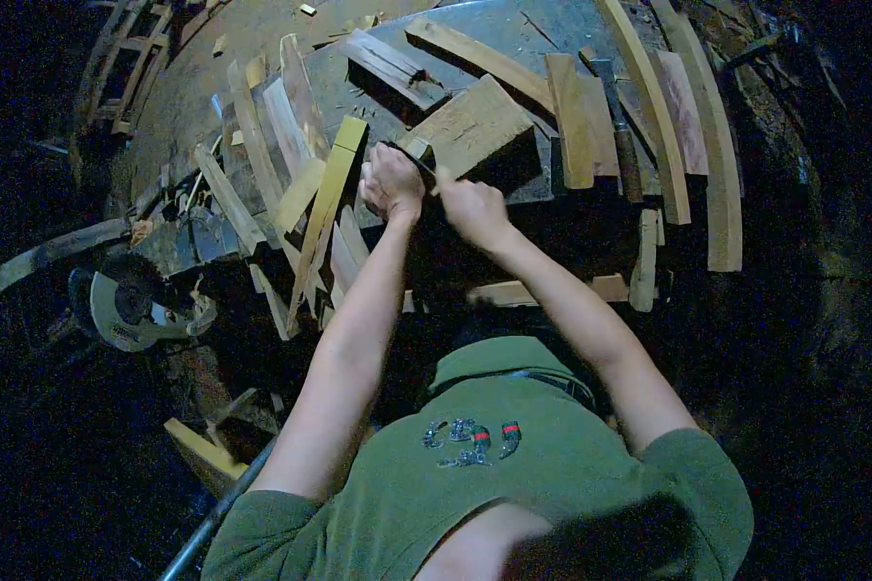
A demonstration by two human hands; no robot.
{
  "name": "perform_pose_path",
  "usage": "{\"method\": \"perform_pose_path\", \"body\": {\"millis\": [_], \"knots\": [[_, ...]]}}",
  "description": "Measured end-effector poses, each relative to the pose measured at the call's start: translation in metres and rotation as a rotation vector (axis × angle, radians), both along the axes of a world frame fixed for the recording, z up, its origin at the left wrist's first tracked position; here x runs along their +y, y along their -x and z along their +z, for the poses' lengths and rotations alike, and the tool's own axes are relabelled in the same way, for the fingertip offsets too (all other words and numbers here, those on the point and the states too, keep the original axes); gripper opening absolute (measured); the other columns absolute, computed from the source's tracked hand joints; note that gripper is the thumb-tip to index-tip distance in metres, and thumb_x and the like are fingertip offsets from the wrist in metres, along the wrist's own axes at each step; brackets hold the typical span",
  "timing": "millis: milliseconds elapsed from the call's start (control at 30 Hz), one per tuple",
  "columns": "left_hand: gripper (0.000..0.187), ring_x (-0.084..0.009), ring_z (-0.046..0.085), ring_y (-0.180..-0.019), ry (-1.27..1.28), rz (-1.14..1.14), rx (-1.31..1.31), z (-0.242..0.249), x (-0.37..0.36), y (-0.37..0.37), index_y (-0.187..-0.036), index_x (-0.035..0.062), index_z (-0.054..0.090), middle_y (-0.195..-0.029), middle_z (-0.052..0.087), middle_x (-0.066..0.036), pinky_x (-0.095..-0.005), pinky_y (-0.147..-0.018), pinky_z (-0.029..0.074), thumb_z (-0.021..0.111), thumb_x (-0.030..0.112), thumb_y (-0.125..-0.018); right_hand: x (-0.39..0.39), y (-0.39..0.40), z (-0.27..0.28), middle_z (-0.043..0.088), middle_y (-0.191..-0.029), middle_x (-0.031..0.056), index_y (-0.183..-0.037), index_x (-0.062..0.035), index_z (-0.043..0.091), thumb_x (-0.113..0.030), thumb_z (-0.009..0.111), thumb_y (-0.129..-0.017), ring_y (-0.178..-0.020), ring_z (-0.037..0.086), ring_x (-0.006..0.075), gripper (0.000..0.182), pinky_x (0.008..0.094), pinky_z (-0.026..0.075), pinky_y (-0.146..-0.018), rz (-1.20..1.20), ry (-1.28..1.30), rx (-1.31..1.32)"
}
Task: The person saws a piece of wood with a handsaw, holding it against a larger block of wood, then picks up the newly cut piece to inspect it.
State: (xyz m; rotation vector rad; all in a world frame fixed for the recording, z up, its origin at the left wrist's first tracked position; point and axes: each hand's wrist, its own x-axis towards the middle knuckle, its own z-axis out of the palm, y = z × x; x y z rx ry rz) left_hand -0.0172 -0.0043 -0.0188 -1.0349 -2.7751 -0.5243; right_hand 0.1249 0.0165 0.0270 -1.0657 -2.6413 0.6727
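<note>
Both of my hands meet over the near edge of the workbench. My right hand (pixel 472 208) is closed around the pale handle (pixel 442 181) of a narrow, dark-bladed tool, whose exact kind I cannot make out. The blade slants up and left toward my left hand (pixel 390 184). That hand is curled shut, back upward, and what lies inside its fingers is hidden. A small pale piece of wood (pixel 420 147) shows just beyond the blade. Right behind it sits a thick wooden block (pixel 477 131). Left of my left hand leans a long yellowish strip of wood (pixel 331 194).
Curved wooden slats (pixel 722 165) lie along the right side, beside a long dark-handled tool (pixel 626 145). A split grey piece of wood (pixel 393 68) rests farther back on the bench (pixel 378 121). At left, a power tool with a round guard (pixel 116 310) sits lower, in shadow.
</note>
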Motion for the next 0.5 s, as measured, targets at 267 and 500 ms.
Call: {"method": "perform_pose_path", "body": {"millis": [267,500], "knots": [[0.012,-0.0278,0.054,-0.074,0.022,0.046,0.144,-0.014,0.001,0.007,-0.077,0.0085,0.052,-0.079,0.056,-0.008,-0.0407,-0.062,0.042,0.047,0.019,-0.08,-0.011,-0.04,0.005,0.058,-0.055,0.0133,-0.09,-0.0081,0.05,-0.011,0.048,-0.077,-0.05,0.06,0.0294,0.014,0.0402,0.048,-0.042,0.032,-0.042,-0.042],[0.015,-0.0294,0.054,-0.077,-0.004,0.042,0.169,-0.002,0.0,-0.002,-0.078,0.0074,0.052,-0.082,0.059,-0.01,-0.0424,-0.065,0.042,0.044,0.02,-0.081,0.001,0.01,-0.007,0.061,-0.057,0.0123,-0.098,-0.0092,0.05,-0.015,0.044,-0.081,-0.049,0.062,0.0276,0.019,0.0412,0.048,-0.04,0.002,-0.038,-0.01]]}}
